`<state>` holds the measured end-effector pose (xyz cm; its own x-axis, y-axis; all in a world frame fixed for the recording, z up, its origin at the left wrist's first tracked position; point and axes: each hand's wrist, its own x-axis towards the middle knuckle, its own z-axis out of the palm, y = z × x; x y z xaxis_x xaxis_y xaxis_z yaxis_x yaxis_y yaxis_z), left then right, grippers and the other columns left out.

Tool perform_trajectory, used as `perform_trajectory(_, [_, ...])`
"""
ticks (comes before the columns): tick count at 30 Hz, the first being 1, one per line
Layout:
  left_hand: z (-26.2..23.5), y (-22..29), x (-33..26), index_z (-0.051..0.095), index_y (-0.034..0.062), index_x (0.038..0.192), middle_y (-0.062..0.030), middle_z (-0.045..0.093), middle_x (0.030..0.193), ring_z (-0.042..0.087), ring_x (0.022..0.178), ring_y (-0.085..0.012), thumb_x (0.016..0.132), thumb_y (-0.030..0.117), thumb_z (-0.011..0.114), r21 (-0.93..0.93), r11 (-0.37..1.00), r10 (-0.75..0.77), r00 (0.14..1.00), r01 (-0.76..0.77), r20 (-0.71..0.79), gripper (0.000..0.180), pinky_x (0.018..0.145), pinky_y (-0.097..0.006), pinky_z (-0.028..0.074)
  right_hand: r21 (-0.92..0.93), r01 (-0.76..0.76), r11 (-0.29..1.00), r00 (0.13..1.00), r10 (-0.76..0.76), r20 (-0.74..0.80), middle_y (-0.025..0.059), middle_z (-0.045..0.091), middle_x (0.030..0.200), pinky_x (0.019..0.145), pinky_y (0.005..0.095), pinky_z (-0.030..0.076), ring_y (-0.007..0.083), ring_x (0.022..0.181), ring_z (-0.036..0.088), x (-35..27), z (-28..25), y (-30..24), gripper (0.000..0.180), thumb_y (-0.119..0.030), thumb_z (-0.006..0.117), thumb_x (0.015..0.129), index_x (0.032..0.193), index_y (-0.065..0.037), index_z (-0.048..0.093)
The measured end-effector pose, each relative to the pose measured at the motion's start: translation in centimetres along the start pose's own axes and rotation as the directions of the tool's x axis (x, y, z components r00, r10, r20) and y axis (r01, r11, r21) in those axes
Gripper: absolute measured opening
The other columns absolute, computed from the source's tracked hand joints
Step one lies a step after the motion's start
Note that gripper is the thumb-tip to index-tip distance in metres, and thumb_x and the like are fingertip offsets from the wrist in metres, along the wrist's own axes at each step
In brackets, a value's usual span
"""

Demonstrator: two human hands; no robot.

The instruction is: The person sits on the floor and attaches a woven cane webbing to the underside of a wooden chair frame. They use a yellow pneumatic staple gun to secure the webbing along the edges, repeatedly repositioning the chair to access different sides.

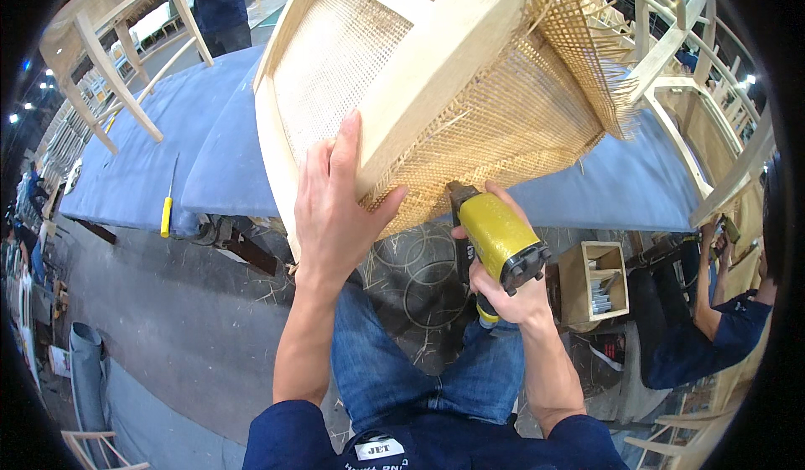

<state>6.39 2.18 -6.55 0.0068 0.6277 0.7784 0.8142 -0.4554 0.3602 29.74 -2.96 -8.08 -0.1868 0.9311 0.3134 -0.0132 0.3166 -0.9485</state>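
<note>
Your left hand (335, 210) lies flat and spread on the wooden chair frame (436, 59), thumb pressing the loose cane webbing (495, 126). Your right hand (511, 290) is wrapped tight around a yellow pneumatic stapler (496, 239), its nose against the webbing's lower edge. The frame rests on a blue padded bench (218, 135); a yellow-handled screwdriver (167, 210) lies well left, a wooden box (591, 281) near right.
</note>
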Motion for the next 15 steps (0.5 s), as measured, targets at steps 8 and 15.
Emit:
perform_trajectory(8, [-0.1, 0.2, -0.2, 0.034, 0.006, 0.155, -0.0194, 0.058, 0.117, 0.058, 0.107, -0.0381, 0.065, 0.018, 0.092, -0.005, 1.0, -0.018, 1.0, 0.018, 0.023, 0.108, 0.095, -0.046, 0.048, -0.072, -0.106, 0.992, 0.994, 0.106, 0.006, 0.0118, 0.061, 0.127, 0.1, 0.0318, 0.049, 0.0177, 0.104, 0.066, 0.6, 0.9, -0.6, 0.089, 0.005, 0.063, 0.07, 0.154, 0.002, 0.033])
perform_trajectory(15, [-0.5, 0.2, 0.2, 0.032, 0.0052, 0.156, -0.024, 0.057, 0.121, 0.057, 0.112, -0.0408, 0.067, 0.021, 0.092, 0.02, 1.0, 0.0, 0.999, 0.0, 0.035, 0.108, 0.097, -0.047, 0.047, -0.03, 0.02, 0.999, 0.999, -0.02, 0.025, 0.0146, 0.065, 0.123, 0.109, 0.036, 0.043, 0.0208, 0.113, 0.065, -0.2, 1.4, 0.2, 0.091, 0.005, 0.061, 0.069, 0.154, 0.004, 0.031])
